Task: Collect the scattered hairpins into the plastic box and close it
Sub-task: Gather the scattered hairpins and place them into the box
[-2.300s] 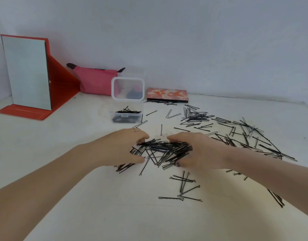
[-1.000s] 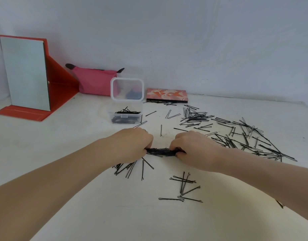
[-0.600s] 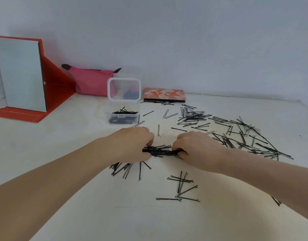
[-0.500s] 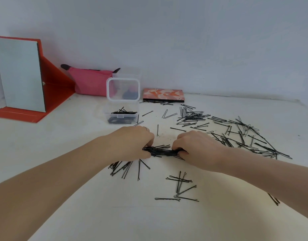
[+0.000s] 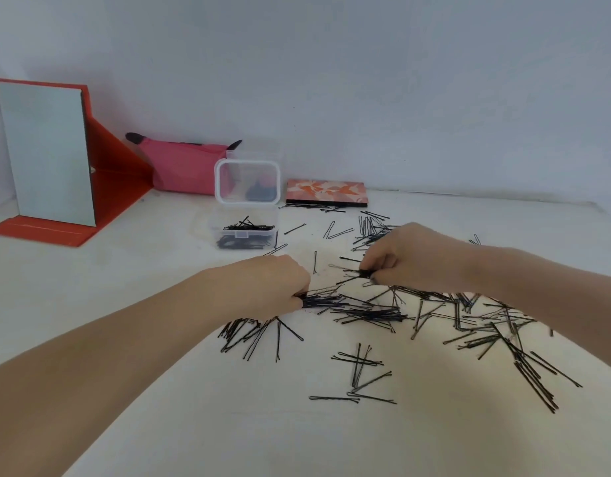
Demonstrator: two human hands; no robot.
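We are reaching both bare forearms out over the white table point(image 5: 125, 304), knuckles up. Our left hand point(image 5: 269, 287) is curling its fingers around one end of a bundle of hairpins point(image 5: 323, 301) lying flat on the table. Our right hand point(image 5: 411, 258), further back and apart from the left, is pinching a few hairpins point(image 5: 349, 270) between thumb and fingers. The remaining scattered hairpins point(image 5: 469, 325), thin and black, are spreading in a loose tangle mostly under and beyond our right arm, with a few in front. The plastic box point(image 5: 245, 232), clear and partly filled with pins, is sitting behind our left hand with its lid point(image 5: 247, 182) standing open.
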